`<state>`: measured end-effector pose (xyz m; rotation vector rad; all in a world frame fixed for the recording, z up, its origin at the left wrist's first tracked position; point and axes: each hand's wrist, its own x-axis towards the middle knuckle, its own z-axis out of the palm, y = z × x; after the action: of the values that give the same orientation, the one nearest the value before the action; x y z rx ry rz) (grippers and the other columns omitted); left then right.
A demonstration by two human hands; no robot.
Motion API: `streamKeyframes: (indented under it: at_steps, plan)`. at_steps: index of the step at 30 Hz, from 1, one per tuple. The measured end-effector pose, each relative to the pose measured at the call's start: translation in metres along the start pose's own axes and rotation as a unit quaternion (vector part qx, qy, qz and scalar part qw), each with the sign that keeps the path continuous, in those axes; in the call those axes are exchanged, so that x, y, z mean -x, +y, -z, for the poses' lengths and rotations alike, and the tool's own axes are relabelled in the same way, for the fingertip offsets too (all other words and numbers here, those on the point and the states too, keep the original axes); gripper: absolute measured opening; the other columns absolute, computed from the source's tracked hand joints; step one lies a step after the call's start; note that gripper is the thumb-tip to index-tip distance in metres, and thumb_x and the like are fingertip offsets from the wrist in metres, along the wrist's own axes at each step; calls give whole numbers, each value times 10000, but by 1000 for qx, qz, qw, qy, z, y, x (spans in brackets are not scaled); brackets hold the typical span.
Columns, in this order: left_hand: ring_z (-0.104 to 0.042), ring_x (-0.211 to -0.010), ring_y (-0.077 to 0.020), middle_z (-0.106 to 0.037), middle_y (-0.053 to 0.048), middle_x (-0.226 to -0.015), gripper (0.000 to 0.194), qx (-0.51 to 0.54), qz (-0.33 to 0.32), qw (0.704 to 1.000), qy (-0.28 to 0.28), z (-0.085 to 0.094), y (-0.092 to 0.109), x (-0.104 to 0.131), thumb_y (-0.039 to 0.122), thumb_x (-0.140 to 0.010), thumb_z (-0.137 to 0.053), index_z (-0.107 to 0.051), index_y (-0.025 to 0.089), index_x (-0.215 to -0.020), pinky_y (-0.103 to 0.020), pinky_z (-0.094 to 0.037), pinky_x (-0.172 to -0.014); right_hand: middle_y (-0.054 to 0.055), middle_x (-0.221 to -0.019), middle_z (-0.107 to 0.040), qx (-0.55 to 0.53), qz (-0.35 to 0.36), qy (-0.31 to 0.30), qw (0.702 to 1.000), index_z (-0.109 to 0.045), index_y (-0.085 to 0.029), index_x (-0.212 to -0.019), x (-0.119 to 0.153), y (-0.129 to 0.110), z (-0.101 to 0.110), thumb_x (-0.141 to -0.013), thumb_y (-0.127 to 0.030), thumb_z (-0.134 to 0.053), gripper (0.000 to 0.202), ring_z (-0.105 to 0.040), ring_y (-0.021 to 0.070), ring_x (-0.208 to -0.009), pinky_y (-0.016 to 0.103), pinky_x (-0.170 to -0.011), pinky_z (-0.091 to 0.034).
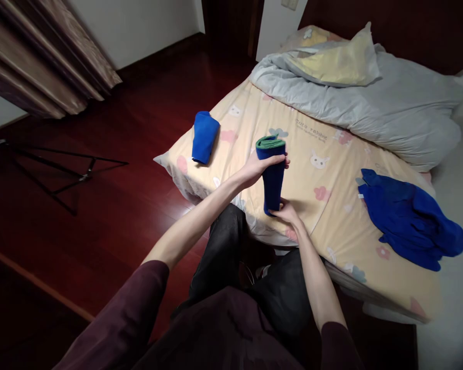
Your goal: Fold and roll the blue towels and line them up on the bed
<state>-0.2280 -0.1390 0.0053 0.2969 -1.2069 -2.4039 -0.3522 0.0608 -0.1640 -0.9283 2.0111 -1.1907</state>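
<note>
Over the bed [235,172] at twelve o'clock, the left hand [255,167] clasps the blue cloth roll [273,180] up top, the right hand [286,212] pinches its base; likely light and soft, so support both ends.

The bed [332,205] is covered by a cream sheet [235,164] (printed with rabbits and flowers). A folded blue cloth [206,137] is placed near the left foot corner; a crumpled blue garment [412,221] is laid at the right. The head end is overlaid by a bunched grey quilt [412,113]. On the dark red floor [139,123], a black tripod [57,168] is supported.
</note>
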Motion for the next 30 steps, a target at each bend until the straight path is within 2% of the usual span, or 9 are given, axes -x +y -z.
streamKeyframes:
  at_steps: [3, 5, 8, 12, 15, 18, 24, 30]
  plan:
    - [-805, -997, -287, -768, -68, -896, 419, -90, -41, 995, -31, 4, 33, -7, 299, -764, -980, -709, 160, -1052, -467, -636, -1040, 84, -906, -798, -78, 36, -5, 996, -762, -224, -976, -38, -55, -48, -594, -379, -967, 460, -779, 336, -942, 452, -852, -641]
    - [-804, -996, -295, -750, -63, -876, 396, -150, -75, 985, -35, 13, 54, -12, 277, -781, -963, -696, 158, -1048, -476, -644, -1026, 95, -1055, -825, -145, 75, -4, 986, -780, -210, -1056, -61, -98, -79, -661, -407, -946, 471, -773, 338, -1060, 458, -961, -641]
    - [-800, -969, -288, -735, -61, -879, 366, -228, -129, 964, -34, 34, 88, -20, 233, -788, -932, -677, 151, -1039, -484, -659, -982, 79, -1031, -832, -210, 109, 20, 971, -790, -205, -998, -91, -153, -118, -704, -442, -913, 397, -785, 304, -1024, 459, -986, -647]
    - [-795, -945, -255, -742, -63, -935, 349, -294, -180, 938, -18, 70, 133, -26, 213, -791, -877, -656, 150, -1053, -474, -667, -962, 71, -961, -836, -225, 123, 26, 966, -803, -194, -891, -128, -193, -153, -663, -442, -924, 358, -802, 288, -972, 434, -958, -655]
    - [-790, -986, -254, -754, -73, -983, 335, -310, -198, 930, -3, 97, 155, -28, 216, -790, -855, -651, 160, -1050, -457, -665, -971, 78, -957, -844, -210, 141, 11, 967, -816, -181, -871, -153, -205, -169, -646, -407, -938, 341, -810, 307, -997, 431, -960, -663]
    - [-790, -1006, -257, -760, -78, -1006, 305, -319, -202, 926, 10, 119, 164, -31, 231, -792, -846, -657, 166, -1022, -446, -664, -967, 76, -937, -846, -190, 146, 4, 971, -817, -180, -855, -173, -207, -181, -641, -360, -938, 304, -818, 316, -999, 447, -965, -677]
    - [-788, -982, -262, -777, -75, -964, 346, -345, -193, 918, 33, 147, 148, -42, 186, -701, -893, -668, 156, -963, -439, -665, -940, 101, -962, -850, -192, 102, 6, 976, -817, -162, -911, -195, -193, -201, -665, -281, -922, 292, -830, 327, -1009, 477, -997, -686]
    - [-781, -983, -266, -785, -82, -952, 330, -343, -162, 924, 39, 157, 130, -48, 100, -669, -885, -669, 147, -914, -440, -647, -945, 89, -943, -852, -176, 37, 19, 984, -795, -170, -907, -198, -177, -215, -643, -256, -919, 304, -823, 331, -1061, 480, -1054, -665]
